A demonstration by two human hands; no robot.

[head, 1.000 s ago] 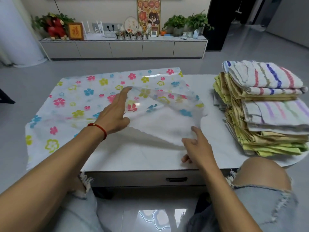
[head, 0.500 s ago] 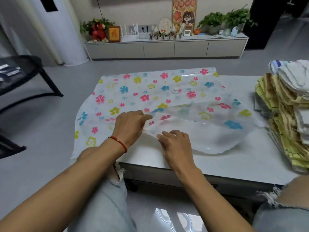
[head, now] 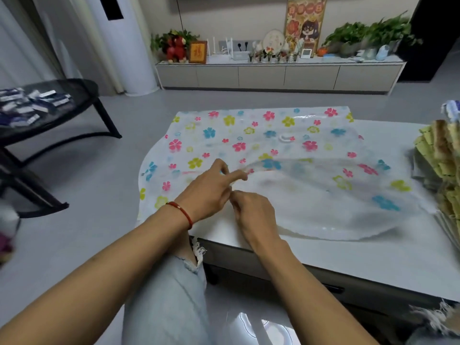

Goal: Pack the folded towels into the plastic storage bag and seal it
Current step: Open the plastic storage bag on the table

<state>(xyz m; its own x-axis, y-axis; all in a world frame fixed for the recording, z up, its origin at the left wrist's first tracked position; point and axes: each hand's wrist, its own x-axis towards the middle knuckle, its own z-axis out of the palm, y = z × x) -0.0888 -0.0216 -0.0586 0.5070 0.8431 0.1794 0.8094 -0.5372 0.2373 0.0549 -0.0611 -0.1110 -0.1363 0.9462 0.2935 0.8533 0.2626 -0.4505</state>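
A clear plastic storage bag (head: pixel 249 130) printed with coloured flowers lies spread over the white table (head: pixel 348 255). Its near mouth is parted, the top layer lifted in an arc. My left hand (head: pixel 211 188) pinches that top layer at the mouth's left end, with two fingers stretched out. Just right of it, my right hand (head: pixel 251 212) pinches the lower layer with curled fingers. The two hands nearly touch. A stack of folded yellow and striped towels (head: pixel 443 155) sits at the table's right edge, partly cut off by the frame.
A black side table (head: pixel 57 95) with several small dark packets stands on the left. A long low cabinet (head: pixel 278 75) with plants and ornaments runs along the far wall. A white column unit (head: pixel 129 46) stands at back left. My knees in torn jeans are below the table edge.
The view has swung left. Both hands moved to the left end of the bag's mouth and came together, and they now pinch its two layers apart.
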